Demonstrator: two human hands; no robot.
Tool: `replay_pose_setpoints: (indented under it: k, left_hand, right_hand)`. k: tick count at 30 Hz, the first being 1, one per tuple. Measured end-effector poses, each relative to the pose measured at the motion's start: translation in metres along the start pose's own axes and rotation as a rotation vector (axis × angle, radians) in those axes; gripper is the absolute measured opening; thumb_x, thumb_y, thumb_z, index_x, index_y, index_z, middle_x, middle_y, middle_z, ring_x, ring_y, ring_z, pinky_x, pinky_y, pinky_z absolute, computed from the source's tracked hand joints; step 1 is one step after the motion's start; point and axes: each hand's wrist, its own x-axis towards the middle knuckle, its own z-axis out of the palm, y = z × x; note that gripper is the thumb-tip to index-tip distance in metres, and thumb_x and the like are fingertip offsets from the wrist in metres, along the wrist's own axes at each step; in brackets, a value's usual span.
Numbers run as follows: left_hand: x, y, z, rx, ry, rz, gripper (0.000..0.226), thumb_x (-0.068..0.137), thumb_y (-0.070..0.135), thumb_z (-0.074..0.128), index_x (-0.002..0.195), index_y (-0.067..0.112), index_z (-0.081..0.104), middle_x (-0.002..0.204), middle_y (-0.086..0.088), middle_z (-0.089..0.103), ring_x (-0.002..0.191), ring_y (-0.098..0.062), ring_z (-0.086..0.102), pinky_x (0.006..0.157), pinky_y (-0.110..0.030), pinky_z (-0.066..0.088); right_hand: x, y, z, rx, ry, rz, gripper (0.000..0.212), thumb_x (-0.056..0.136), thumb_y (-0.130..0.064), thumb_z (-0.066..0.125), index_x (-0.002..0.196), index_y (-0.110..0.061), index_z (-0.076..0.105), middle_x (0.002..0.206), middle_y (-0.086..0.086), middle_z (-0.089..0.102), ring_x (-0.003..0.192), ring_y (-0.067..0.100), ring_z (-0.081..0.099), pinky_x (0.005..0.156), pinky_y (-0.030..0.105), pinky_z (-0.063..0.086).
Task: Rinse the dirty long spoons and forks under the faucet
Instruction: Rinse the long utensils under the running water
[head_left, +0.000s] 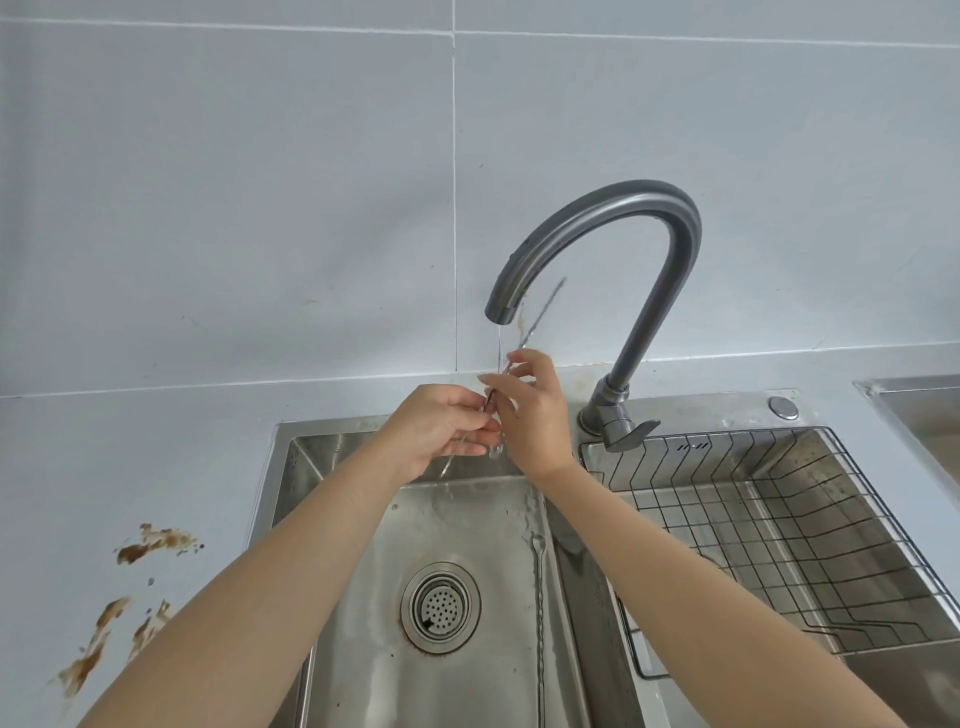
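On my feed, one long utensil (540, 316) is tilted right under the spout of the grey gooseneck faucet (623, 197). Its thin twisted metal handle pokes up and to the right. The lower end is tucked between the left hand (441, 431) and the right hand (530, 415), both pinching it, so I can't tell if it's a spoon or a fork. A thin stream of water (498, 343) is running. A second utensil (538, 623) lies flat in the sink basin (363, 571), along its right wall.

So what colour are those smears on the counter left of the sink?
Brown smears, streaky against the pale grey counter; head view shows them best.
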Motion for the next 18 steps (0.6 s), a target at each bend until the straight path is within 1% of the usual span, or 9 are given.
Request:
replay_pose_setpoints:
  k: [1,3,5,7,10,12,14,16,18]
  left_hand:
    - [0.002,-0.002,-0.001,-0.005,0.012,0.011,0.021,0.089,-0.004,0.052,0.078,0.012,0.06,0.074,-0.007,0.064,0.048,-0.003,0.066,0.048,-0.015,0.054]
    - [0.003,-0.005,-0.001,-0.012,0.022,0.033,0.021,0.089,-0.004,0.052,0.078,0.012,0.061,0.074,-0.007,0.065,0.048,-0.002,0.066,0.048,-0.014,0.054]
    - [0.005,-0.008,-0.001,-0.016,0.028,0.053,0.022,0.089,-0.003,0.052,0.079,0.013,0.062,0.074,-0.005,0.065,0.047,-0.001,0.065,0.047,-0.013,0.053]
    - [0.007,-0.011,0.001,-0.027,0.049,0.073,0.024,0.089,-0.003,0.052,0.078,0.015,0.062,0.073,-0.004,0.065,0.046,-0.001,0.064,0.046,-0.012,0.051]
    - [0.012,-0.014,0.002,-0.039,0.061,0.097,0.023,0.089,-0.001,0.052,0.08,0.016,0.063,0.074,-0.002,0.066,0.047,0.0,0.064,0.048,-0.011,0.051]
    - [0.016,-0.017,0.0,-0.054,0.062,0.108,0.017,0.09,0.0,0.052,0.087,0.011,0.065,0.074,-0.001,0.067,0.048,-0.001,0.065,0.051,-0.012,0.052]
    - [0.019,-0.02,-0.001,-0.058,0.067,0.128,0.017,0.09,0.0,0.052,0.101,0.005,0.064,0.069,0.003,0.07,0.05,-0.002,0.066,0.052,-0.013,0.054]
    - [0.022,-0.021,-0.002,-0.05,0.069,0.145,0.02,0.09,0.001,0.052,0.107,0.001,0.063,0.063,0.008,0.072,0.051,-0.003,0.067,0.051,-0.014,0.053]
    - [0.023,-0.02,-0.001,-0.029,0.063,0.156,0.021,0.091,0.002,0.052,0.108,0.0,0.063,0.071,0.003,0.071,0.051,-0.002,0.066,0.051,-0.013,0.053]
  right_hand:
    - [0.001,-0.002,-0.003,0.067,-0.02,0.072,0.027,0.077,0.011,0.056,0.097,0.0,0.071,0.113,0.018,0.052,0.091,0.022,0.053,0.076,0.023,0.045]
    - [0.003,-0.008,-0.008,0.186,-0.073,0.236,0.033,0.081,0.013,0.052,0.109,-0.002,0.06,0.113,0.003,0.039,0.089,0.008,0.046,0.08,0.013,0.037]
    - [0.005,-0.016,-0.01,0.277,-0.022,0.321,0.03,0.08,0.015,0.048,0.1,-0.008,0.051,0.102,-0.006,0.037,0.083,0.005,0.047,0.078,0.015,0.041]
    - [0.007,-0.021,-0.011,0.41,0.021,0.421,0.035,0.08,0.015,0.045,0.089,-0.018,0.042,0.093,-0.01,0.039,0.083,0.01,0.051,0.07,0.016,0.046]
    - [0.009,-0.021,-0.015,0.707,-0.013,0.635,0.035,0.085,0.011,0.042,0.104,-0.018,0.039,0.093,-0.004,0.048,0.08,0.014,0.06,0.055,0.011,0.049]
    - [0.011,-0.019,-0.016,0.848,-0.044,0.711,0.037,0.087,0.009,0.043,0.113,-0.016,0.039,0.095,0.002,0.055,0.075,0.013,0.063,0.057,0.012,0.051]
    - [0.012,-0.017,-0.015,0.874,-0.096,0.731,0.038,0.088,0.009,0.045,0.12,-0.011,0.042,0.091,0.003,0.061,0.074,0.014,0.063,0.065,0.019,0.053]
    - [0.013,-0.016,-0.014,0.88,-0.137,0.741,0.033,0.088,0.011,0.046,0.117,-0.004,0.048,0.085,0.004,0.063,0.076,0.014,0.062,0.071,0.025,0.052]
    - [0.014,-0.014,-0.015,0.873,-0.144,0.753,0.025,0.086,0.012,0.05,0.101,-0.007,0.054,0.082,0.005,0.062,0.075,0.017,0.061,0.075,0.03,0.052]
